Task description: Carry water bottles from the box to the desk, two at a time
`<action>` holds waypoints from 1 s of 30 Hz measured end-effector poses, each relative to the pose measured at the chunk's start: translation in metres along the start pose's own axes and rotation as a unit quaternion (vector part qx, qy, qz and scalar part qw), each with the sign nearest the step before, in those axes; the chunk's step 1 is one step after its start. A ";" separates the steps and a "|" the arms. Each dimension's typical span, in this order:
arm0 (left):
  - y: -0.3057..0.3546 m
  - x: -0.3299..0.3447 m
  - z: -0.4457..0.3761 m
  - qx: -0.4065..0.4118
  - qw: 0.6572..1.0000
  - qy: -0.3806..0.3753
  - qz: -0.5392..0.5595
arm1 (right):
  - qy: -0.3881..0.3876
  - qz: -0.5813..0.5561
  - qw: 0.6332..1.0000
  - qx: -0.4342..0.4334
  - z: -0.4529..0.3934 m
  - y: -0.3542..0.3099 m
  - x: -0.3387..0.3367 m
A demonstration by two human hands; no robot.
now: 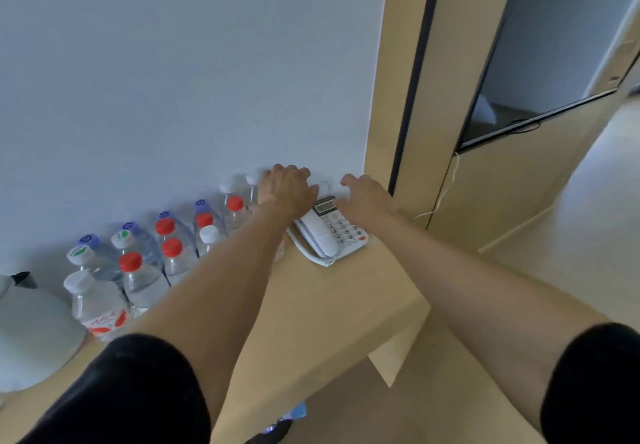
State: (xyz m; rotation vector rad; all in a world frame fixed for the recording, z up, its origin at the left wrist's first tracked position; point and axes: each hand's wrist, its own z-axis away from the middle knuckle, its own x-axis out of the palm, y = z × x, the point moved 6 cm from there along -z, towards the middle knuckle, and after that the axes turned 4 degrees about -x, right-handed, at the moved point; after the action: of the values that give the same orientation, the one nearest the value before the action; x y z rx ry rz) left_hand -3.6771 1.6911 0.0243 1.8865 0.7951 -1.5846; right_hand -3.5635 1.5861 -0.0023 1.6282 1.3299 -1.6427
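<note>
Several clear water bottles [145,270] with red, white and blue caps stand in rows on the beige desk [322,308] against the wall. Both my arms reach to the far end of those rows. My left hand [289,189] hangs back-up beside a white-capped bottle [254,184], fingers curled down; whatever is under the palm is hidden. My right hand [363,197] hovers over the far end of the telephone with its fingers apart. A faint clear bottle outline [325,186] shows between the two hands. Another bottle's lower part [279,251] peeks out beneath my left forearm. No box is in view.
A white desk telephone [329,235] lies at the desk's far right corner. A white kettle [31,326] sits at the near left. A dark wall-mounted screen [540,62] and a dangling white cable [446,187] are on the right, above pale floor.
</note>
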 end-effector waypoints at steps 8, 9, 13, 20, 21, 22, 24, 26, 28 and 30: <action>0.194 0.016 -0.004 0.118 0.992 -0.023 -0.022 | 0.018 0.019 0.991 0.133 0.057 0.155 -0.061; 0.222 0.017 -0.002 0.131 0.991 -0.027 -0.018 | 0.018 0.022 0.989 0.148 0.069 0.178 -0.070; 0.338 0.024 0.012 0.185 0.982 -0.034 0.025 | 0.043 0.019 0.978 0.203 0.119 0.271 -0.107; 0.531 0.035 0.049 0.264 0.962 -0.056 0.049 | 0.084 0.038 0.944 0.318 0.232 0.425 -0.180; 0.555 0.035 0.054 0.276 0.958 -0.055 0.055 | 0.086 0.044 0.937 0.335 0.248 0.443 -0.189; 0.579 0.035 0.060 0.291 0.953 -0.056 0.063 | 0.088 0.050 0.930 0.354 0.265 0.460 -0.198; 0.621 0.036 0.072 0.318 0.943 -0.063 0.081 | 0.090 0.055 0.914 0.392 0.298 0.491 -0.211; 0.660 0.040 0.083 0.341 0.933 -0.071 0.092 | 0.090 0.056 0.898 0.427 0.328 0.518 -0.220; 0.693 0.045 0.092 0.366 0.924 -0.071 0.083 | 0.092 0.054 0.884 0.456 0.352 0.541 -0.228; 0.722 0.050 0.098 0.386 0.917 -0.059 0.079 | 0.098 0.051 0.871 0.479 0.372 0.562 -0.234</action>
State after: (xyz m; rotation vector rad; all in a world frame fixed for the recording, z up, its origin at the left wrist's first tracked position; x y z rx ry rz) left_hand -3.2045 1.1356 -0.0156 2.2532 -0.0849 -2.0588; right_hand -3.2185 0.9621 -0.0168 2.3866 0.4269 -2.2901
